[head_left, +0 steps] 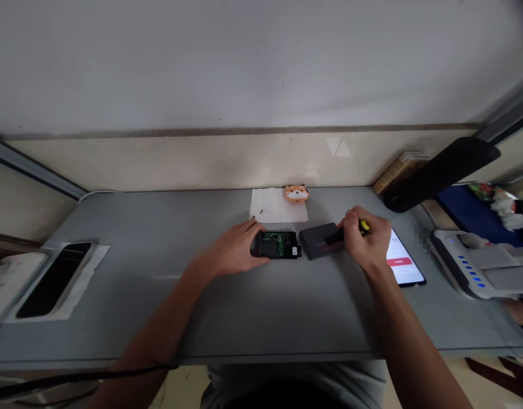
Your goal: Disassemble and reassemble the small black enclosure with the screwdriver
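My left hand [239, 248] grips the left end of a small black device [282, 245] whose green circuit board lies exposed, thumb along the near edge and fingers along the far one. Wrapped in my right hand [365, 238] is a black-and-yellow screwdriver [364, 226], slanting down to the left. Its shaft passes over a flat dark grey cover [317, 238] lying just right of the device; whether the tip touches it I cannot tell. Several tiny dark screws [262, 211] rest on a white paper [270, 201] behind the device.
An orange animal-faced case [296, 193] sits on the paper's right side. Right of my right hand lies a lit phone [404, 258], then a white-grey device with blue lights [478, 261]. A black cylinder [444, 173] leans at the back right. Another phone [54, 279] lies far left.
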### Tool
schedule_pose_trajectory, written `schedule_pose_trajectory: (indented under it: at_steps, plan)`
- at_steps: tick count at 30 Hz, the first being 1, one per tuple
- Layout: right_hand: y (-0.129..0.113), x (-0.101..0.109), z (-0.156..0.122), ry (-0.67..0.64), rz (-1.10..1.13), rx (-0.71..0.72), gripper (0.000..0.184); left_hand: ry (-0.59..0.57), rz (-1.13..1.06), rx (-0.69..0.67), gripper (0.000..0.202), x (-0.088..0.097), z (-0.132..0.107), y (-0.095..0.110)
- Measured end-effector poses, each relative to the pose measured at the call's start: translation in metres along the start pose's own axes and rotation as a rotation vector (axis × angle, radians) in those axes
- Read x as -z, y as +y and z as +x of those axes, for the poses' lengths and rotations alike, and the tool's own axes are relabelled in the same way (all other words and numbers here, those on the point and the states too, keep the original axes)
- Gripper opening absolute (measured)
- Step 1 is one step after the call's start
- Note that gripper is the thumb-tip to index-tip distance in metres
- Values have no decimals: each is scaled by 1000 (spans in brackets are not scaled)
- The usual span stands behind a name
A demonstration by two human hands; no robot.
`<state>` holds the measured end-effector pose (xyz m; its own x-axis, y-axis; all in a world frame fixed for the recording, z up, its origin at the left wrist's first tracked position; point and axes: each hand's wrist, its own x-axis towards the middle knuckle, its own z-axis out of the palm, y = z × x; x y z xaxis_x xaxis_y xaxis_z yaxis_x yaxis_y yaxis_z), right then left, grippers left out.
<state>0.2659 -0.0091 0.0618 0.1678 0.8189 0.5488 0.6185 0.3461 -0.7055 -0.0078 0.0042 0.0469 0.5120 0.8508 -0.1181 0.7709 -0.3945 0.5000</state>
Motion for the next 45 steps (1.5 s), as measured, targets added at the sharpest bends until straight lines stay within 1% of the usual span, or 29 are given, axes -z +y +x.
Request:
schedule_pose_trajectory:
  at_steps: [3,5,8,11,13,15,17,24,28,30,32,37,40,42,45]
  plan:
    - [1,-1,-1,76,32,10,34,-7,1,-17,42,-1,-1,2]
    - [-1,-4,-3,85,64,35,34,1,4,-51,52,-5,0,3]
    - [-6,-9,-7,19,94,97,34,41,32,-125,65,-16,2,6]
    - [-11,-12,-11,-39,86,146,36,65,59,-198,68,-28,5,7]
    - [-13,-14,-14,-86,61,183,37,65,73,-225,69,-33,6,7]
    - [-13,-16,-16,-141,39,239,37,69,90,-229,70,-35,7,7]
    - [-13,-17,-18,-160,35,301,37,80,103,-228,69,-35,7,7]
    - [-11,-17,-18,-59,-10,420,36,120,124,-289,59,-35,7,8]
    - [-11,-19,-19,-50,19,501,35,172,131,-326,55,-35,6,7]
    - [-12,-20,-19,-52,41,485,35,200,126,-346,50,-35,5,6]
    - [-12,-20,-20,-38,61,448,35,229,116,-376,39,-36,5,6]
    - [-12,-22,-20,67,121,352,37,306,70,-455,10,-39,8,4]
    - [-10,-26,-20,102,160,270,37,340,48,-453,13,-40,11,1]
    - [-8,-28,-19,131,185,186,36,355,55,-433,15,-39,13,-3]
    - [-2,-30,-13,183,218,-18,35,377,71,-367,17,-34,16,-10]
